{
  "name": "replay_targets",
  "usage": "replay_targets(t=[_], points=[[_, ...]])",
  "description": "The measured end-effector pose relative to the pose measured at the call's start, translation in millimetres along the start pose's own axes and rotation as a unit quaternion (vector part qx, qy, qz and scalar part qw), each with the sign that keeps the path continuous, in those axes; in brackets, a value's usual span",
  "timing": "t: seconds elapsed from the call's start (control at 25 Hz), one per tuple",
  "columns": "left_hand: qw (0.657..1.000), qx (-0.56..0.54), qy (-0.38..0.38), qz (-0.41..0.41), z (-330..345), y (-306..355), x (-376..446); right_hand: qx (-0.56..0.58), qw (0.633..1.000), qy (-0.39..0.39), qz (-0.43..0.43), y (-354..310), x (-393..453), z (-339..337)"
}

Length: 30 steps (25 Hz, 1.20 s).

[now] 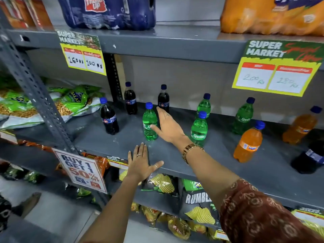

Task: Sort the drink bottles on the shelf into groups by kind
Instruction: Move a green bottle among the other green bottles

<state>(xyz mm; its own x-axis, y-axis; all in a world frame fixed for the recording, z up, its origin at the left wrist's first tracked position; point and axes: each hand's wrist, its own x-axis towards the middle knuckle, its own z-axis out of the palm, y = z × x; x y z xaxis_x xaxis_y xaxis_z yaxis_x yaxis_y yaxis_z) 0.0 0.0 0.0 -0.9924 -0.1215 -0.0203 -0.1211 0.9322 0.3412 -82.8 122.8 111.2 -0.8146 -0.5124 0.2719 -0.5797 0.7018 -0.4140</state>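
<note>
Small bottles stand on the grey shelf (175,155). Three dark cola bottles are at the left: one near the front (109,118), two at the back (130,99) (163,99). A green Sprite bottle (149,122) stands in the middle, with my right hand (168,126) open beside it, thumb touching its label. Three more green bottles (199,129) (204,105) (243,117) stand to the right. Two orange Fanta bottles (248,143) (300,127) and another dark bottle (310,157) are at the far right. My left hand (140,163) lies flat on the shelf's front edge.
A perforated steel upright (35,95) rises at the left, with green snack bags (70,100) beyond it. Price cards (82,53) (278,69) hang from the shelf above, which holds shrink-wrapped drink packs (108,13). Chip bags (198,199) fill the shelf below.
</note>
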Motion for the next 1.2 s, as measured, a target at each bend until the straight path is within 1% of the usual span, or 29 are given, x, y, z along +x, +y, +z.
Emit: replay_targets(t=[0.12, 0.24, 0.32, 0.52, 0.72, 1.0, 1.2], points=[[1.0, 0.006, 0.001, 0.009, 0.3, -1.9, 0.8, 0.083, 0.995, -0.014, 0.057, -6.9, 17.7, 5.9], [1.0, 0.0, 0.004, 0.014, 0.5, -1.7, 0.5, 0.157, 0.98, -0.024, 0.123, -12.5, 27.9, 11.2], [1.0, -0.004, -0.001, 0.009, -0.4, -2.7, 1.7, 0.188, 0.972, -0.019, 0.139, -13.4, 30.9, 11.4], [1.0, 0.009, -0.021, 0.004, -3.7, -0.9, 0.0, 0.2, 0.969, -0.028, 0.146, -6.8, 16.9, 7.1], [0.998, 0.04, -0.045, -0.021, -9.0, 9.5, -3.7, 0.21, 0.966, -0.006, 0.152, 6.6, -24.3, -4.7], [0.996, 0.034, -0.081, -0.032, -7.9, 36.9, -19.2, 0.176, 0.967, 0.019, 0.182, 32.9, -99.3, -32.3], [0.994, 0.058, -0.094, -0.006, 1.1, 71.4, -37.4, 0.134, 0.969, 0.048, 0.203, 57.7, -152.8, -60.7]])
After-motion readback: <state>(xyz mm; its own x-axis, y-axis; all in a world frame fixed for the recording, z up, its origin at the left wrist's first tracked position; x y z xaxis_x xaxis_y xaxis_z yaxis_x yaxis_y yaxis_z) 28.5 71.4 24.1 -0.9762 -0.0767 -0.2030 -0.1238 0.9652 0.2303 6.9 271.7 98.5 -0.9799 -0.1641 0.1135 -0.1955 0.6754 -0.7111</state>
